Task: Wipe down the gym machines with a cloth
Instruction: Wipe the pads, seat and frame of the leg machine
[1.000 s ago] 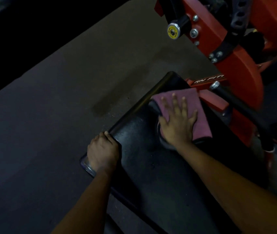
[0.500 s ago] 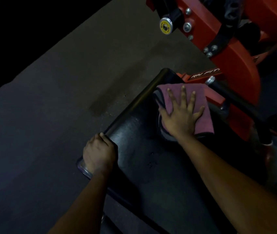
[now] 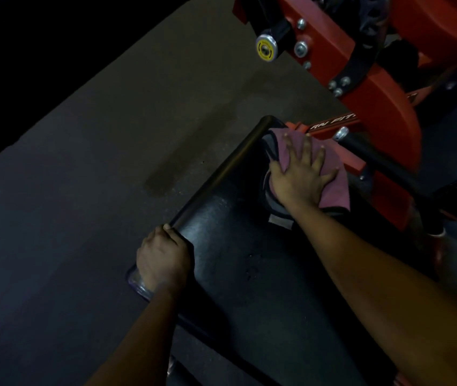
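Your right hand (image 3: 302, 176) lies flat, fingers straight and spread, pressing the one pink cloth (image 3: 335, 190) onto the far end of the black pad (image 3: 235, 274), just beside the red frame (image 3: 383, 115). Flat palm is likely for even wiping pressure. Left hand (image 3: 163, 263) has fingers curled round a clear object (image 3: 135, 282), maybe a bottle, braced at the pad's left edge, probably for balance. Two hands, one cloth, one pad.

A pink cloth (image 3: 335, 190) is lying spread flat on the far end of the machine's black padded seat (image 3: 235, 260), beside its red frame (image 3: 383, 112).
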